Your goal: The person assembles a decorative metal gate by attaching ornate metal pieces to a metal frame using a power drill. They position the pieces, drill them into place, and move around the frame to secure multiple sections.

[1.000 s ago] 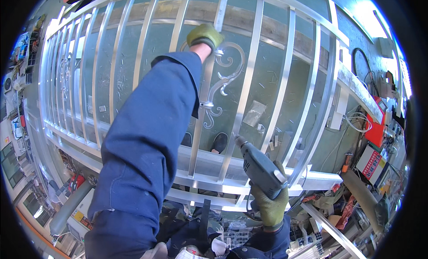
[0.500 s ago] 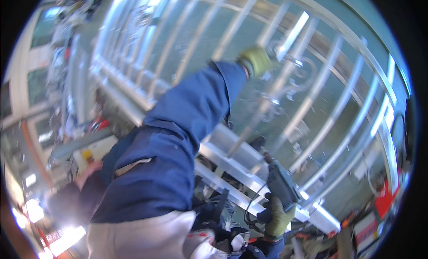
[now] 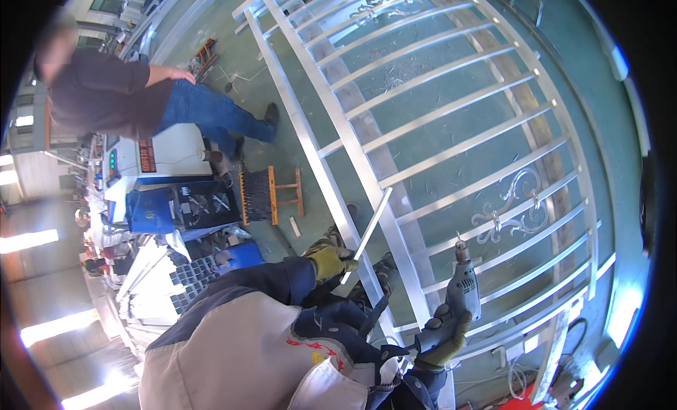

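Observation:
My gloved left hand point(image 3: 330, 262) is closed around a narrow silver strip point(image 3: 374, 223), which slants up across the lower rails. In my gloved right hand point(image 3: 451, 339) is a grey power drill point(image 3: 463, 290), its bit pointing up and away from me over the bars. Beneath both hands lies a large silver metal railing point(image 3: 363, 138) with parallel bars and a curved far side. Scrollwork ornament point(image 3: 496, 223) sits between bars just beyond the drill; the bit appears apart from it. Another scroll point(image 3: 381, 4) shows at the far end.
A co-worker point(image 3: 120, 93) in a dark shirt and jeans stands at the left, beside a white machine point(image 3: 166, 153). A small wooden stool point(image 3: 285, 193) and a blue box point(image 3: 149, 210) are nearby. Cables point(image 3: 518, 375) and a red object point(image 3: 520, 399) lie at lower right.
My left hand has come back from far over the bars to near my body, holding the strip. The drill stays in my right hand. My view has turned, bringing the co-worker into sight.

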Motion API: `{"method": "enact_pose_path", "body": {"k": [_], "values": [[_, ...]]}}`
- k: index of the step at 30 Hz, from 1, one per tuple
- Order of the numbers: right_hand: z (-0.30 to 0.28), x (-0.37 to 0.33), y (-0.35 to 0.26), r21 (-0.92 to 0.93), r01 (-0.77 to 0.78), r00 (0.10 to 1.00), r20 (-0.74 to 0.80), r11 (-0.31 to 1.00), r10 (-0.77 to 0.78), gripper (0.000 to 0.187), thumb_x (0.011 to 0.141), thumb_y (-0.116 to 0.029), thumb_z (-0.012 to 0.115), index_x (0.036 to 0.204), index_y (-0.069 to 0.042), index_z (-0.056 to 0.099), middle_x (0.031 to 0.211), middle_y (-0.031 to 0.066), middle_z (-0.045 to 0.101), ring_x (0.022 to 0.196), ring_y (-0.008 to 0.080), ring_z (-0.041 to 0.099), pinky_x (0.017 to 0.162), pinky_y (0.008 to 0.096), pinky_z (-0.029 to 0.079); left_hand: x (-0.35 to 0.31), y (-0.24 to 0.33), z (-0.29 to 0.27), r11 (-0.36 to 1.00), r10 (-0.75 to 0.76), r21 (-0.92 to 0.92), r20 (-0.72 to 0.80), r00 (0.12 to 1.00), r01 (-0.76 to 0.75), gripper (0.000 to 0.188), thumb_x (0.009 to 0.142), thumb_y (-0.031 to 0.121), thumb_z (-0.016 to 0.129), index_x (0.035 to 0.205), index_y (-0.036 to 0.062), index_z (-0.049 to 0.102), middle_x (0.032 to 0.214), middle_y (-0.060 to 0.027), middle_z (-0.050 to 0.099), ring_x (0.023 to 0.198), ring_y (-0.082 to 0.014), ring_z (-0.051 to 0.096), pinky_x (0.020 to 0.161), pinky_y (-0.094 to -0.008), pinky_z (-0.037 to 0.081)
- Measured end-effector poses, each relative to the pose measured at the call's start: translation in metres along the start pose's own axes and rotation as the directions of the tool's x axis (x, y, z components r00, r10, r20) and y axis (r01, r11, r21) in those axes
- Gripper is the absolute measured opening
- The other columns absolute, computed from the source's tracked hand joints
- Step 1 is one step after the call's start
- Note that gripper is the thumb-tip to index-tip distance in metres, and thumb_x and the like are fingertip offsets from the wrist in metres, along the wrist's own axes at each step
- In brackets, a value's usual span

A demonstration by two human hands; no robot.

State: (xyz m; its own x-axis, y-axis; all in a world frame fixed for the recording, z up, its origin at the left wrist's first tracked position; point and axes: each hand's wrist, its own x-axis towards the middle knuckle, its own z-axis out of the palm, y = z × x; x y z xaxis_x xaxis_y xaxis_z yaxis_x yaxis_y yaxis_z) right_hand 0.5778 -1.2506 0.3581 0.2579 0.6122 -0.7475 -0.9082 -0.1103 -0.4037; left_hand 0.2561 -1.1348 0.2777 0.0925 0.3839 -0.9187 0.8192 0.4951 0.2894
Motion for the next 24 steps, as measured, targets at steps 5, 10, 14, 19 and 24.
{"method": "enact_pose_path", "body": {"k": [5, 10, 14, 19, 24], "values": [[0.099, -0.013, 0.057, 0.145, 0.027, 0.996, 0.085, 0.989, -0.039, 0.053, 0.107, -0.042, 0.056, 0.136, 0.002, 0.056, 0.115, 0.0126, 0.070, 0.090, 0.0176, 0.070, 0.061, 0.0257, 0.060, 0.048, -0.109, -0.028, 0.920, 0.390, 0.074, -0.267, 0.881, -0.385, 0.043, 0.092, 0.031, 0.080, 0.127, 0.0078, 0.072, 0.099, -0.0087, 0.066, 0.094, -0.0257, 0.063, 0.088, -0.0351, 0.051], [0.189, -0.027, 0.125, 0.109, 0.011, 0.969, 0.243, 0.994, -0.037, 0.052, 0.105, -0.040, 0.060, 0.138, 0.000, 0.053, 0.107, 0.0149, 0.069, 0.082, 0.0178, 0.067, 0.061, 0.0247, 0.057, -0.004, -0.150, -0.135, 0.829, 0.229, -0.483, -0.167, 0.959, -0.282, 0.038, 0.099, 0.026, 0.073, 0.132, 0.0086, 0.070, 0.104, -0.0033, 0.074, 0.093, -0.0139, 0.066, 0.084, -0.0289, 0.053], [0.260, -0.021, 0.181, 0.324, -0.098, 0.942, 0.336, 0.941, -0.017, 0.048, 0.106, -0.036, 0.060, 0.138, -0.001, 0.053, 0.113, 0.0176, 0.069, 0.092, 0.0240, 0.071, 0.065, 0.0300, 0.062, -0.020, -0.210, -0.220, 0.751, 0.174, -0.576, -0.300, 0.938, -0.323, 0.037, 0.101, 0.025, 0.071, 0.133, 0.0066, 0.069, 0.101, 0.0010, 0.072, 0.083, -0.0073, 0.061, 0.072, -0.0262, 0.051], [0.348, -0.027, 0.209, 0.344, -0.156, 0.918, 0.397, 0.926, 0.007, 0.047, 0.104, -0.036, 0.063, 0.134, -0.001, 0.056, 0.111, 0.0180, 0.070, 0.092, 0.0254, 0.072, 0.063, 0.0309, 0.064, -0.004, -0.269, -0.313, 0.738, 0.141, -0.539, -0.466, 0.874, -0.407, 0.035, 0.103, 0.018, 0.068, 0.135, 0.0037, 0.068, 0.108, 0.0007, 0.072, 0.093, -0.0087, 0.064, 0.083, -0.0251, 0.053], [0.420, -0.005, 0.235, 0.345, -0.181, 0.894, 0.448, 0.921, 0.007, 0.047, 0.103, -0.036, 0.065, 0.131, 0.000, 0.056, 0.103, 0.0192, 0.070, 0.087, 0.0249, 0.072, 0.062, 0.0304, 0.064, 0.015, -0.264, -0.375, 0.641, 0.107, -0.597, -0.553, 0.827, -0.482, 0.033, 0.102, 0.020, 0.069, 0.130, 0.0028, 0.070, 0.105, 0.0002, 0.072, 0.089, -0.0085, 0.063, 0.077, -0.0243, 0.051]]}}
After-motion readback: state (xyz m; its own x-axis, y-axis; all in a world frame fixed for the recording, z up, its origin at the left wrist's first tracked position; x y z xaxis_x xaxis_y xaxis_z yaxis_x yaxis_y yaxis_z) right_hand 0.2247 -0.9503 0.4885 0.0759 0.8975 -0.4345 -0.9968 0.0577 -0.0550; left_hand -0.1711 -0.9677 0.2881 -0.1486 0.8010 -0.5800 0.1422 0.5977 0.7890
